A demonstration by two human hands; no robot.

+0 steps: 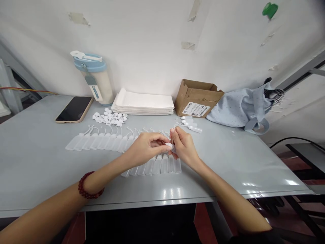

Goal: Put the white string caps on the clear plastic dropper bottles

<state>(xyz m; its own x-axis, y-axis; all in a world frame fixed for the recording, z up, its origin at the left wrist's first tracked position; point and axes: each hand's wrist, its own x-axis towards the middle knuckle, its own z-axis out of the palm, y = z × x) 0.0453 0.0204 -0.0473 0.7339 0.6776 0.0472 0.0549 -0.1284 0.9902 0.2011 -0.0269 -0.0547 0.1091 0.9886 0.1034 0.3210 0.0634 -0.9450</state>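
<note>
My left hand (146, 147) and my right hand (184, 147) meet above the middle of the grey table. My left fingertips pinch a small white plastic cap (168, 145). My right fingers hold a small translucent plastic bottle (174, 148), mostly hidden by my fingers. One row of translucent squeeze bottles with thin nozzle tubes (101, 141) lies just behind my left hand, and a second row (157, 165) lies under and in front of my hands. A heap of white caps (109, 117) sits farther back. Several loose bottles (189, 124) lie beyond my right hand.
The grey table (33, 159) holds a phone (74, 109), a blue-lidded tumbler (93, 79), a stack of white pouches (142, 102), an open cardboard box (198, 98) and a pale blue cloth bag (241, 106). A wall stands behind.
</note>
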